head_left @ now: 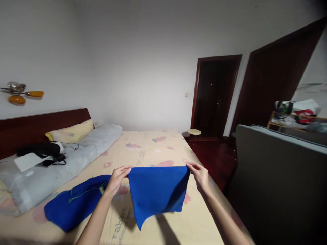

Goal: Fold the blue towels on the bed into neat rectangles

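A plain blue cloth (pixel 157 190) hangs stretched between my two hands above the bed. At its upper left corner, my left hand (pixel 119 177) pinches the edge between thumb and fingers. The upper right corner is pinched the same way by my right hand (pixel 199 175). The cloth's top edge is taut and nearly level, while its lower left corner droops to a point. Beyond my left forearm lies a blue garment with a green drawstring (pixel 76 200), flat on the bed and partly hidden by that arm.
The bed (pixel 143 149) has a cream sheet with pink prints. Along its left side lie a rolled grey quilt (pixel 84 158), a yellow pillow (pixel 74 132) and black items (pixel 38 149). A grey panel (pixel 276 177) stands to the right; a round stool (pixel 194 132) is near the door.
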`<state>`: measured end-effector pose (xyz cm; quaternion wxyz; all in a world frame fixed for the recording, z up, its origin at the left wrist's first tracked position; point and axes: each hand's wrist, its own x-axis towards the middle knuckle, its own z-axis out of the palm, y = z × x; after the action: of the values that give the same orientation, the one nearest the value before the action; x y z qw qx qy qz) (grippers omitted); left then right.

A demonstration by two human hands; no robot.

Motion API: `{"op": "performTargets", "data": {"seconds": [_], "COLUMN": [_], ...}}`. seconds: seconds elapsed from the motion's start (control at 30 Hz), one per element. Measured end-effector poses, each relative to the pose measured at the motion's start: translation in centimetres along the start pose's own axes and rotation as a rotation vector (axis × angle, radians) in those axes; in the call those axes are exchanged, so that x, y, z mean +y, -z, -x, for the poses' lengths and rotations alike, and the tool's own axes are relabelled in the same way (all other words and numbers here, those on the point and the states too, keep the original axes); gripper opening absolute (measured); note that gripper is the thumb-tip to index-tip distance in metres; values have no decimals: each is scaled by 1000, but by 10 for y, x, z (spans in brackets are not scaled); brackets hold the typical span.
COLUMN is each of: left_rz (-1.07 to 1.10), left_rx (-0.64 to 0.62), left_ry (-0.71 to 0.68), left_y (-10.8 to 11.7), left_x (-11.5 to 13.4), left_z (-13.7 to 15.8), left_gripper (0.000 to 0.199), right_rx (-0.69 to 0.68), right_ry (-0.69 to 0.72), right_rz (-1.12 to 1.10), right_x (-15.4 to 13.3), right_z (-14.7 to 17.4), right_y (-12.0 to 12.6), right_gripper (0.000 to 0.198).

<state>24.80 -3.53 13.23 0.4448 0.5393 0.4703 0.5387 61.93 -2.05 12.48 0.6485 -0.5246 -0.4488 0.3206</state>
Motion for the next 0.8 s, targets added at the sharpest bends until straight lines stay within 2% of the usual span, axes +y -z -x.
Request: {"op": "performTargets", "data": {"seconds": [0.13,0.27,0.47,0.63,0.73,0.8], "left_rz": [-69,-146,-302,-562,-639,-612], "left_rx": [12,24,40,101,48,-33], "left_ry": [-22,-24,-20,-139,-204,-168], "left_y": [6,14,27,34,38,38], "left_x": [1,9,8,9,13,13], "left_z": [9,17,15,18,19,18], "left_gripper": [57,56,41,19,16,16], "right_rx": [-134,-161,-194,-372,-439,-475], "right_ry": [-6,130,202,281,301,291], "right_rz": [-57,126,248,427,465,484], "right_x": [3,7,-2,-18,-22,-22], "right_z": [7,10,12,14,11,7], "right_y": [2,7,15,24,29,29], "right_gripper": [57,59,46,45,44,42]}}
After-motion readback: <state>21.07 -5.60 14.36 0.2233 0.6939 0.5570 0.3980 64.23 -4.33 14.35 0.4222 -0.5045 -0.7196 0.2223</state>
